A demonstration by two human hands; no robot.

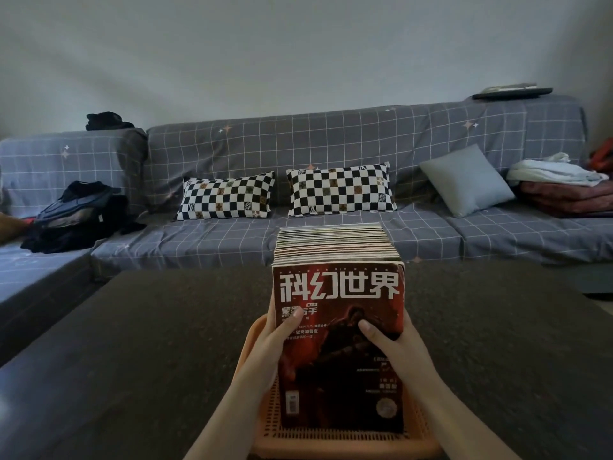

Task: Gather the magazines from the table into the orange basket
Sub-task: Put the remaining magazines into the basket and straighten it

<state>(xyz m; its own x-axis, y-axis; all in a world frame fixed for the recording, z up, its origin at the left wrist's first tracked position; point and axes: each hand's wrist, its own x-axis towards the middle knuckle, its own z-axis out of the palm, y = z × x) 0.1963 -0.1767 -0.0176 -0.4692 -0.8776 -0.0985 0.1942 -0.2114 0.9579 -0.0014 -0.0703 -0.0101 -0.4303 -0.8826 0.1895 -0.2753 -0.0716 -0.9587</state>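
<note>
While the thick stack of magazines [338, 327] stands on edge inside the orange basket [265, 406], the person holds it from both sides in the head view: the left hand [270, 351] wraps the stack's left edge with its thumb laid across the red front cover, and the right hand [394, 351] wraps the right edge the same way. The fingers of both hands curl behind the stack and cannot be seen, so only the thumbs show, pressed flat on the cover. The basket sits on the dark tabletop [132, 343], its near rim just below the stack's lower edge and its left wall beside the left wrist. Beyond the stack lies a grey checked sofa [331, 144] with two chequered pillows [229, 197]. The stack looks already lowered into the basket, so the step in hand is probably settling it. To do that well, both hands should ease off evenly, keeping the spines squared against the basket floor so no copy fans out or topples forward.
</note>
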